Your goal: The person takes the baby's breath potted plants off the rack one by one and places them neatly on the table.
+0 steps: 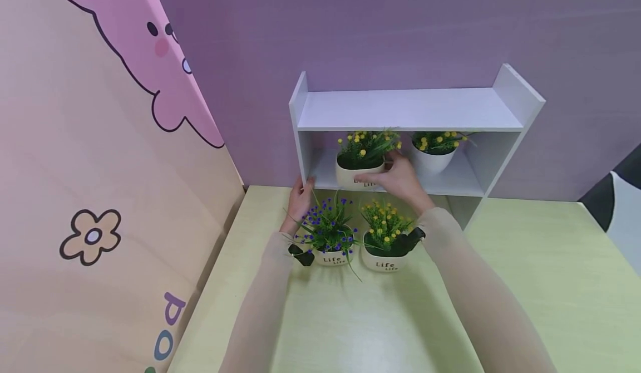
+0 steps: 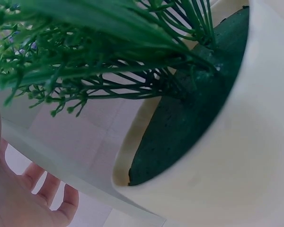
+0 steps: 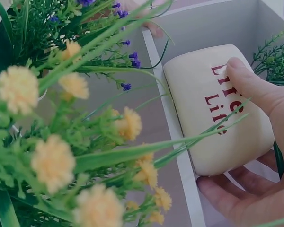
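Observation:
My right hand (image 1: 399, 178) grips a cream flower pot (image 1: 346, 177) of yellow flowers on the lower board of a white shelf (image 1: 408, 108). In the right wrist view its thumb lies over the pot's red "Life" lettering and the fingers curl around the side and base. At the shelf's lower left corner my left hand (image 1: 299, 199) holds the side panel; the left wrist view shows its fingers (image 2: 48, 189) bent at the board's edge. A purple-flowered pot (image 1: 334, 258) stands just in front of that hand. Beside it is another yellow-flowered pot (image 1: 384, 263), below my right wrist.
A rounder white pot (image 1: 432, 162) with yellow flowers sits on the lower board, right of the gripped one. The shelf stands on a pale wooden table (image 1: 340, 328) against a purple wall (image 1: 390, 28). A printed panel (image 1: 115, 167) borders the left side; a chair (image 1: 626, 200) is at far right.

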Action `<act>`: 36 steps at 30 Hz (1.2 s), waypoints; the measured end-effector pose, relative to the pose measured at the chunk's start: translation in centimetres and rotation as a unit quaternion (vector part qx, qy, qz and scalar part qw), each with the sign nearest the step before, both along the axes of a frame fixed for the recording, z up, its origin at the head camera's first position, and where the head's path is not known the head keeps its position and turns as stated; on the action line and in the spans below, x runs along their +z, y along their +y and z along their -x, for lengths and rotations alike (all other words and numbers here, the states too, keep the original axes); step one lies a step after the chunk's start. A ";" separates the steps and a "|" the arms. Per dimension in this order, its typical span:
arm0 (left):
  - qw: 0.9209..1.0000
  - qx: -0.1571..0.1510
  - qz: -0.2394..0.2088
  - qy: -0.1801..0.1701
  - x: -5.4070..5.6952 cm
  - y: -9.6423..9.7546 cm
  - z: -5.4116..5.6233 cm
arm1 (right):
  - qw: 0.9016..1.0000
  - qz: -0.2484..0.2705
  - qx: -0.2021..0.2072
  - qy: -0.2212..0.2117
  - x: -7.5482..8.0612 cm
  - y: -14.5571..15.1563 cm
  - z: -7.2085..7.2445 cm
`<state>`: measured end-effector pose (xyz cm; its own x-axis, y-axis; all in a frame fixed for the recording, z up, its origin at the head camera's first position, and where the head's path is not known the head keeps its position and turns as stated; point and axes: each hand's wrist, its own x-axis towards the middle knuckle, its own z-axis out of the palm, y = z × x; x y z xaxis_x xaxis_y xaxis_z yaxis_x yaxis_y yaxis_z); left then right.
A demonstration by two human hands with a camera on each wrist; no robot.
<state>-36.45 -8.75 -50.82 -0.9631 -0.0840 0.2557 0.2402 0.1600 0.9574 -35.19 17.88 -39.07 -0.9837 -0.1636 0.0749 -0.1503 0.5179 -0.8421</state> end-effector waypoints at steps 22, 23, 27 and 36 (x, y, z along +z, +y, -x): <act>1.000 0.000 0.015 -0.011 0.4 -0.1 -0.3 | 1.000 0.006 -0.004 -0.020 1.0 1.0 -2.7; 1.000 -0.001 0.015 -0.010 0.3 -0.1 -0.2 | 1.000 0.009 -0.003 -0.022 1.0 1.1 -2.9; 1.000 -0.003 0.011 -0.024 0.4 -0.1 -0.1 | 1.000 0.016 -0.002 -0.025 1.3 1.5 -3.8; 1.000 0.003 0.017 -0.011 0.2 0.0 -0.1 | 0.999 0.011 -0.006 -0.030 1.6 2.3 -5.2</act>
<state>-36.31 -8.77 -50.59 -0.9682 -0.0812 0.2367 0.2176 0.1940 0.9566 -29.96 20.18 -37.48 -0.9883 -0.1513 0.0186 -0.0928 0.5005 -0.8607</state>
